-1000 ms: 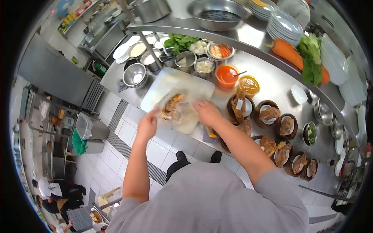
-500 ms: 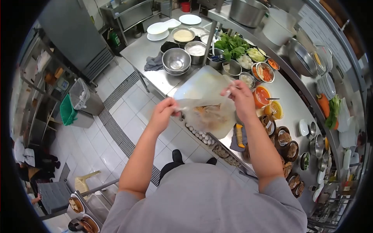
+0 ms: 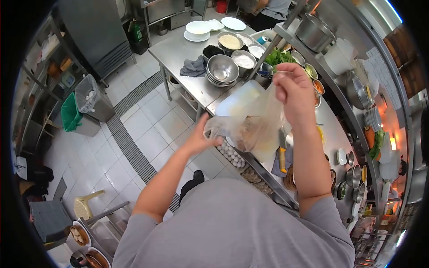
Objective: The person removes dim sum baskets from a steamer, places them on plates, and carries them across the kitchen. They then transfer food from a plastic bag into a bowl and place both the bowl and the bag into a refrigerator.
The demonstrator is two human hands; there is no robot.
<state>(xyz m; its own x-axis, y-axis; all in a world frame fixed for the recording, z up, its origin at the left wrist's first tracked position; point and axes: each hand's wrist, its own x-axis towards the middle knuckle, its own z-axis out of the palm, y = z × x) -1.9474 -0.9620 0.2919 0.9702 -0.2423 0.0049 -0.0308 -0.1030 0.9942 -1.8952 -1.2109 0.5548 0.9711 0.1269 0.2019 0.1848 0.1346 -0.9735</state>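
A clear plastic bag (image 3: 263,114) with something brown in its lower part hangs in front of me, over the front edge of the steel counter. High at its right side, my right hand (image 3: 295,91) pinches the bag's top with closed fingers. My left hand (image 3: 199,138) is open beside the loose left end of the bag, thumb and fingers apart around the edge. Behind the bag lies a whitish cutting board (image 3: 239,98), partly covered by it. A knife with a yellow handle (image 3: 282,160) rests on a grey cloth (image 3: 278,169) to the right.
Stacked steel bowls (image 3: 222,70), a dark cloth (image 3: 193,67) and white plates (image 3: 198,30) stand on the counter's left part. Leafy greens (image 3: 279,57) are at the back, below a steel shelf. Eggs (image 3: 230,154) sit beneath the counter edge. Another person (image 3: 270,11) stands at the far end.
My left hand has opened from its grip on the bag's left edge. My right hand has risen, drawing the bag's top up, and the view has shifted. A person has come into view behind.
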